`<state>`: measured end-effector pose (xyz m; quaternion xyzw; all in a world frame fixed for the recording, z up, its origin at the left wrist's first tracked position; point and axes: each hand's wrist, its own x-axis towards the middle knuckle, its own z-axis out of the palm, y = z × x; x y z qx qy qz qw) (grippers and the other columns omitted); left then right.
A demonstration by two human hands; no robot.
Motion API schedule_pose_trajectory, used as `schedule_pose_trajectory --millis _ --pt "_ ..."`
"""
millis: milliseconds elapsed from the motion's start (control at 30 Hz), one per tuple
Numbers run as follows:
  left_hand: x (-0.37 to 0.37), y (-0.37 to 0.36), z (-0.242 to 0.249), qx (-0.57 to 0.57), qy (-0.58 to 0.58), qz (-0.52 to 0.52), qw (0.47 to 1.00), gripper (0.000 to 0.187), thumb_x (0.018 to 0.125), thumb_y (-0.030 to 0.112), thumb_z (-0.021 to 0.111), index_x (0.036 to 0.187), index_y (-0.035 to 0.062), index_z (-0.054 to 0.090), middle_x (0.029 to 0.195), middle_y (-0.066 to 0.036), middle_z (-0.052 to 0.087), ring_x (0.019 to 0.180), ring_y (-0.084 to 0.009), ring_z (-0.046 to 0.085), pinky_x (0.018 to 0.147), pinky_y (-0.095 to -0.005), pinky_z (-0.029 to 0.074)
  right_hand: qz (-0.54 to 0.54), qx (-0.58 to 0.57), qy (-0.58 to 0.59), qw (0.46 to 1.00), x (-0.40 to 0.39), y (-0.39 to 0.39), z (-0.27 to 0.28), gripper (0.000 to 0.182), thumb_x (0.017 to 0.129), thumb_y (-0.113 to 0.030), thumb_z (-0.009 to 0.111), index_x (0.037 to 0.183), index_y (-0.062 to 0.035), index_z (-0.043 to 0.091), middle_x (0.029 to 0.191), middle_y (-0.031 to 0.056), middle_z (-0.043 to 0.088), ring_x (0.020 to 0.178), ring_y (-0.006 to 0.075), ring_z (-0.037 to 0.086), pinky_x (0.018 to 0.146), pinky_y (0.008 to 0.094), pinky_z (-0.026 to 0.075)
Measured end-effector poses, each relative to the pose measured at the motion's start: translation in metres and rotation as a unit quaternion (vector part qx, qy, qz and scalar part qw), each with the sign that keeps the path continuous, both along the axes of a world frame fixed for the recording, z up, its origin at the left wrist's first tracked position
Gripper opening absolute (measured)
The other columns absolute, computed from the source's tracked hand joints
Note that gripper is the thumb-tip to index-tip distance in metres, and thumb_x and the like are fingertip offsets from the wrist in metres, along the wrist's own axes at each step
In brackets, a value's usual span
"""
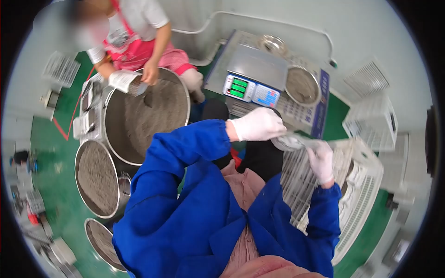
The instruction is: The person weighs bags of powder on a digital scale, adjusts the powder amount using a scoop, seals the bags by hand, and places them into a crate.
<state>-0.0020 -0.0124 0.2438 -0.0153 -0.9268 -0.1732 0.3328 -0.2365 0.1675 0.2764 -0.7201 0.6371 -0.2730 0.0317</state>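
Observation:
My left hand [258, 124], in a white glove, is closed at the near-left end of a clear plastic bag [291, 142]. At the bag's other end, my right hand [321, 160], also white-gloved, has its fingers pressed together on the plastic. The bag looks crumpled and shiny, and what is inside it cannot be made out. Just beyond my hands stands a digital scale [257, 69] with a lit green display. Beside the scale's plate is a round metal bowl [302, 85] holding grey-brown powder.
A co-worker [134, 37] in a pink apron holds a scoop over a large metal vat [185, 109] of powder. Two smaller powder drums [114, 204] [88, 227] stand at my left. White plastic crates [366, 208] [373, 123] are at my right. Another metal bowl [272, 45] sits behind the scale.

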Motion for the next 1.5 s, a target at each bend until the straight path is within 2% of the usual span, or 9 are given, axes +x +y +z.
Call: schedule_pose_trajectory --millis 67,133,333,500,867,1067,1267,1400,1500 --pt "-0.002 0.003 -0.009 -0.067 -0.029 0.017 0.997 0.007 0.08 0.019 0.067 0.084 0.0134 0.067 0.074 -0.004 0.061 0.07 -0.0233 0.064 0.065 -0.0364 0.05 0.002 -0.034 0.025 0.999 -0.009 0.002 -0.014 0.019 0.071 0.001 0.07 0.089 -0.0073 0.07 0.094 0.009 0.073 0.086 0.0308 0.067 0.079 0.039 0.052" --pt "-0.002 0.005 -0.004 -0.067 -0.03 0.026 0.997 0.007 0.079 0.021 0.066 0.08 0.0148 0.064 0.071 -0.002 0.059 0.069 -0.0221 0.063 0.066 -0.0353 0.05 0.0 -0.004 0.071 0.997 -0.016 0.007 -0.013 0.032 0.069 -0.001 0.073 0.1 -0.0079 0.069 0.106 0.0087 0.071 0.096 0.0298 0.065 0.086 0.0393 0.05" --pt "-0.008 0.018 0.006 -0.115 -0.012 0.004 0.993 0.012 0.077 0.024 0.065 0.075 0.0126 0.061 0.069 -0.002 0.059 0.068 -0.0211 0.063 0.065 -0.0346 0.047 0.012 0.004 0.184 0.983 0.057 -0.01 0.068 0.064 0.064 -0.009 0.081 0.124 -0.0065 0.059 0.126 0.0086 0.061 0.114 0.0279 0.056 0.1 0.044 0.042" --pt "-0.011 0.024 0.013 -0.108 -0.028 -0.002 0.994 0.018 0.079 0.027 0.066 0.071 0.0114 0.061 0.068 -0.004 0.062 0.067 -0.024 0.064 0.064 -0.0358 0.048 0.117 -0.031 0.208 0.971 0.066 -0.021 0.055 0.029 0.075 -0.005 0.072 0.102 -0.0082 0.058 0.104 0.0052 0.063 0.101 0.0247 0.06 0.096 0.0438 0.045" --pt "0.0 0.026 0.016 -0.109 -0.03 -0.014 0.993 0.019 0.079 0.025 0.065 0.07 0.0101 0.059 0.063 -0.005 0.059 0.062 -0.0267 0.063 0.062 -0.0384 0.048 0.139 -0.058 0.196 0.969 0.064 -0.023 0.052 0.03 0.07 0.002 0.068 0.096 -0.0091 0.06 0.1 0.0039 0.066 0.096 0.0239 0.062 0.09 0.041 0.048" --pt "0.01 0.016 0.005 -0.087 -0.005 -0.014 0.996 0.017 0.08 0.026 0.064 0.072 0.0116 0.059 0.068 -0.004 0.06 0.068 -0.0255 0.063 0.066 -0.038 0.048 0.085 -0.07 0.167 0.98 0.009 -0.001 0.038 0.026 0.069 0.005 0.068 0.091 -0.0086 0.062 0.093 0.0061 0.07 0.09 0.0269 0.066 0.085 0.0421 0.051" --pt "0.006 0.025 0.034 -0.041 -0.013 0.086 0.995 0.013 0.077 0.022 0.065 0.083 0.0101 0.064 0.075 -0.005 0.062 0.078 -0.0252 0.064 0.074 -0.037 0.05 0.023 -0.051 0.16 0.986 0.018 0.005 0.04 0.022 0.068 -0.002 0.072 0.087 -0.0087 0.064 0.088 0.008 0.067 0.085 0.0302 0.063 0.081 0.042 0.05" --pt "-0.017 0.041 0.049 -0.051 -0.117 0.023 0.992 0.011 0.077 0.018 0.066 0.082 0.0082 0.067 0.082 -0.006 0.067 0.082 -0.0245 0.067 0.077 -0.0372 0.052 0.086 -0.07 0.16 0.981 0.046 -0.012 0.045 0.015 0.074 -0.014 0.07 0.087 -0.0089 0.064 0.087 0.007 0.064 0.086 0.0264 0.062 0.08 0.0388 0.049" --pt "-0.015 0.043 0.061 -0.031 -0.077 -0.02 0.996 0.017 0.073 0.012 0.069 0.09 0.0075 0.071 0.088 -0.007 0.071 0.086 -0.0237 0.069 0.078 -0.0369 0.052 0.066 -0.073 0.136 0.986 0.044 0.003 0.044 0.011 0.074 -0.014 0.069 0.082 -0.0098 0.062 0.08 0.0047 0.061 0.082 0.0245 0.061 0.078 0.0362 0.048"
